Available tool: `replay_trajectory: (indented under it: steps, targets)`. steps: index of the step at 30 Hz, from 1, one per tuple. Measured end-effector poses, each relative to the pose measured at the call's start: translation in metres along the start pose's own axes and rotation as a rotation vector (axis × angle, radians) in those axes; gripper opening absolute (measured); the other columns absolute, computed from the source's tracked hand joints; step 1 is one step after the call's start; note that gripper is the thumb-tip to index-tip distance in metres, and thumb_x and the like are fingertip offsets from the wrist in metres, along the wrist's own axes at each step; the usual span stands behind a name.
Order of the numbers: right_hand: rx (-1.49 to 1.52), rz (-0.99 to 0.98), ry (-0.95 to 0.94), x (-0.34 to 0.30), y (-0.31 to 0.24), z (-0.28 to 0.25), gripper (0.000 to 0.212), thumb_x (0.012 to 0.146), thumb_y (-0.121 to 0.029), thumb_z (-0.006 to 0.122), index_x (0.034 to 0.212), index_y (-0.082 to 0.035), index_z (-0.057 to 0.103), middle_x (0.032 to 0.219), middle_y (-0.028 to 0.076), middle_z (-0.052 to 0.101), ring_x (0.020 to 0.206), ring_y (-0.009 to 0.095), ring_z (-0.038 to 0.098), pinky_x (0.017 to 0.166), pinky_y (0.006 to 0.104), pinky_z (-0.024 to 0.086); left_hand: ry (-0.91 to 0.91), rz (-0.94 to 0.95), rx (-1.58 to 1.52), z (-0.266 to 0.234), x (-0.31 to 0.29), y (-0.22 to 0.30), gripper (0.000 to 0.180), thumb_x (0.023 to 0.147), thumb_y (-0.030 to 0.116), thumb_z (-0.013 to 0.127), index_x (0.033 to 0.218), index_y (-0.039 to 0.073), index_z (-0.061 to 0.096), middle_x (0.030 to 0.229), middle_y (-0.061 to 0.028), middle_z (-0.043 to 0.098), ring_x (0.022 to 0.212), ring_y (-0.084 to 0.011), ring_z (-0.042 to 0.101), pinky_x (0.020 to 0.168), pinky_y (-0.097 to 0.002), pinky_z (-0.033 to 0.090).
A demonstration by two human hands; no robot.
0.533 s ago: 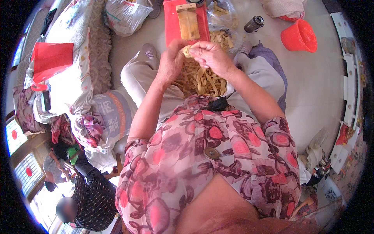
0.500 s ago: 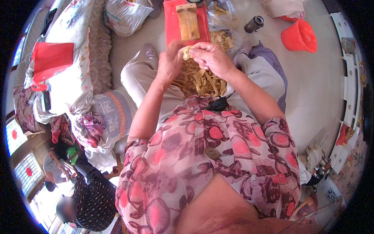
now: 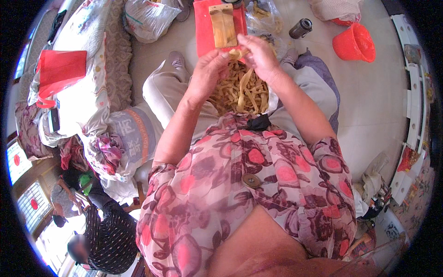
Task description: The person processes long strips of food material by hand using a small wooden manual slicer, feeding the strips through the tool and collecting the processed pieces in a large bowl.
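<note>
Between my two hands a pale yellow-tan strip (image 3: 238, 54) stretches, folded or twisted in the middle. My left hand (image 3: 208, 76) pinches its left end with closed fingers. The other end runs into my right hand (image 3: 261, 57), whose thumb side is raised; its lower fingers are curled round the strip and partly hidden. Below the hands, between my knees, lies a heap of similar strips (image 3: 247, 94), one longer strip trailing over it. Just beyond them a small wooden board (image 3: 223, 27) rests on a red surface (image 3: 203, 39).
A clear plastic bag (image 3: 270, 16) with strips lies right of the red surface. Farther right are a dark flask (image 3: 301, 28) and a red bucket (image 3: 354, 43). Left stand a white plastic bag (image 3: 150, 21) and a stuffed sack (image 3: 134, 134). Another person (image 3: 110, 235) is at lower left.
My hands have moved apart, the right one going up and to the right. The strip, bunched between the fingertips before, now shows stretched between them.
</note>
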State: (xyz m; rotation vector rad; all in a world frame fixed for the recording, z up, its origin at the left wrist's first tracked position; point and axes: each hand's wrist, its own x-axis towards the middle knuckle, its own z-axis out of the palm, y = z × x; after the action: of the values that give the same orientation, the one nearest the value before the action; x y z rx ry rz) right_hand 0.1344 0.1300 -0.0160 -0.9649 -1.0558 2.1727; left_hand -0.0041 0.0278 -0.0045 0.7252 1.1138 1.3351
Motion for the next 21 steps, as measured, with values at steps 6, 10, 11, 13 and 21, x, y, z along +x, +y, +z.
replay_trajectory:
  steps: [6, 10, 11, 13, 21]
  targets:
    - [-0.006, -0.041, -0.062, -0.002, -0.010, -0.006, 0.013, 0.089, -0.022, 0.055, 0.084, -0.010, 0.053, 0.057, -0.006, 0.043, 0.041, 0.002, 0.031, 0.037, 0.0176, 0.022, 0.122, 0.055, 0.648, -0.010, -0.002, 0.014, 0.018, 0.088, 0.016, 0.055, 0.099, 0.002, 0.059, 0.071, -0.0050, 0.056, 0.064, -0.0156, 0.053, 0.059, -0.0279, 0.044]
    - [-0.214, -0.033, -0.103, -0.009, 0.000, 0.002, 0.017, 0.085, -0.023, 0.061, 0.082, -0.008, 0.053, 0.060, -0.003, 0.048, 0.044, 0.003, 0.038, 0.038, 0.0178, 0.027, 0.185, 0.496, 1.180, 0.003, -0.005, 0.016, 0.024, 0.083, 0.009, 0.054, 0.107, 0.003, 0.056, 0.090, -0.0136, 0.062, 0.079, -0.0277, 0.062, 0.072, -0.0347, 0.049]
    - [-0.350, -0.100, -0.138, -0.008, 0.004, 0.005, 0.019, 0.086, -0.024, 0.060, 0.082, -0.006, 0.054, 0.062, -0.001, 0.052, 0.047, 0.005, 0.045, 0.040, 0.0188, 0.034, 0.160, 0.442, 1.199, 0.004, -0.005, 0.015, 0.025, 0.082, 0.008, 0.055, 0.107, 0.004, 0.056, 0.093, -0.0146, 0.061, 0.081, -0.0297, 0.061, 0.072, -0.0361, 0.049]
    - [-0.349, -0.022, -0.133, -0.014, 0.008, 0.011, 0.021, 0.087, -0.025, 0.059, 0.082, -0.005, 0.055, 0.062, 0.000, 0.054, 0.048, 0.006, 0.047, 0.042, 0.0200, 0.037, 0.110, 0.333, 1.234, 0.004, -0.006, 0.009, 0.029, 0.080, 0.007, 0.056, 0.108, 0.005, 0.056, 0.100, -0.0166, 0.059, 0.085, -0.0335, 0.061, 0.073, -0.0390, 0.049]
    - [-0.384, 0.048, -0.232, -0.024, 0.009, 0.009, 0.028, 0.088, -0.026, 0.055, 0.071, -0.004, 0.057, 0.054, -0.003, 0.047, 0.045, 0.005, 0.042, 0.042, 0.0224, 0.033, 0.100, 0.489, 1.510, -0.020, 0.005, -0.008, 0.020, 0.079, 0.013, 0.054, 0.098, 0.011, 0.051, 0.087, -0.0087, 0.058, 0.076, -0.0322, 0.061, 0.060, -0.0422, 0.049]
